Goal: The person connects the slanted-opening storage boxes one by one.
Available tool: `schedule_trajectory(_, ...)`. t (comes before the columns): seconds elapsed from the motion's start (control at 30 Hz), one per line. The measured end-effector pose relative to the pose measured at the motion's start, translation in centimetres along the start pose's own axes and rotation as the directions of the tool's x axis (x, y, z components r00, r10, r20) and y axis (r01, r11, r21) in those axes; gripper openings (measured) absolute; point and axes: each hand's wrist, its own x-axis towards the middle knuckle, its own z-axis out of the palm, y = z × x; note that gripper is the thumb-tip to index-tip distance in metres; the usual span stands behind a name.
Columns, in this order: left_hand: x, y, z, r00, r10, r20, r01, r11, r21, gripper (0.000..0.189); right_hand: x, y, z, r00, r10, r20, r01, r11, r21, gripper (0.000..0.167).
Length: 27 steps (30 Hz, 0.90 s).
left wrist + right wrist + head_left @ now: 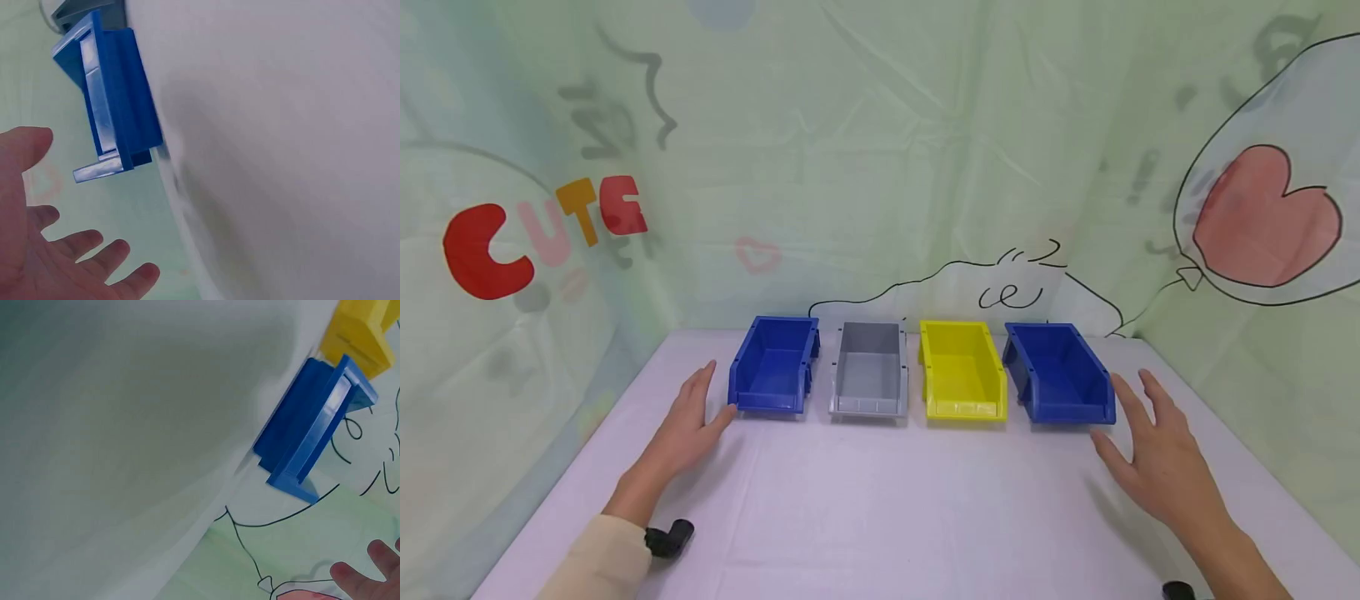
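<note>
Side by side on the table stand a blue storage bin (771, 371), a grey bin (868, 375), a yellow bin (964, 375) and a second blue bin (1063, 379). My left hand (688, 425) is at the left blue bin's outer side, fingers spread, thumb tip near its front corner. In the left wrist view that bin (115, 100) stands apart from the spread fingers (115, 259). On the other side my right hand (1165, 458) has its fingers extended close to the right blue bin's front corner. In the right wrist view only some fingertips (356, 578) show, below the blue bin (306, 425). Both hands hold nothing.
A white cloth covers the table (880, 517), with a printed curtain (880, 167) behind and at both sides. A black wrist device (672, 537) is by the left sleeve (602, 558); another black piece (1178, 590) shows by the right wrist.
</note>
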Motion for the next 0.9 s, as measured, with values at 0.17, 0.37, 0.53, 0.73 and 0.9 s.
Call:
schedule_trajectory(0.17,0.4,-0.2,0.5,0.999,-0.03,-0.015,0.028,0.994,-0.101,0.079,0.8,-1.7,0.7,1.0,0.02,-0.022,-0.018,0.994,0.11,0.082)
schedule_trajectory(0.37,1.1,-0.4,1.1,0.997,-0.07,-0.027,0.063,0.975,-0.212,0.077,1.5,-3.8,1.6,0.999,0.027,-0.046,-0.019,0.983,0.183,0.075)
schedule_trajectory(0.53,1.9,-0.5,1.8,0.992,-0.12,-0.034,0.099,0.923,-0.371,0.072,2.1,-5.6,2.4,0.998,0.049,-0.05,-0.038,0.978,0.205,0.067)
schedule_trajectory(0.73,2.8,-0.2,2.7,0.984,-0.173,-0.035,0.136,0.871,-0.471,0.07,2.8,-7.3,3.2,0.995,0.082,-0.048,-0.067,0.963,0.263,0.06)
schedule_trajectory(0.9,3.2,-0.1,3.1,0.983,-0.178,-0.048,0.128,0.848,-0.515,0.068,3.5,-8.5,4.1,0.994,0.106,-0.034,-0.09,0.945,0.315,0.057)
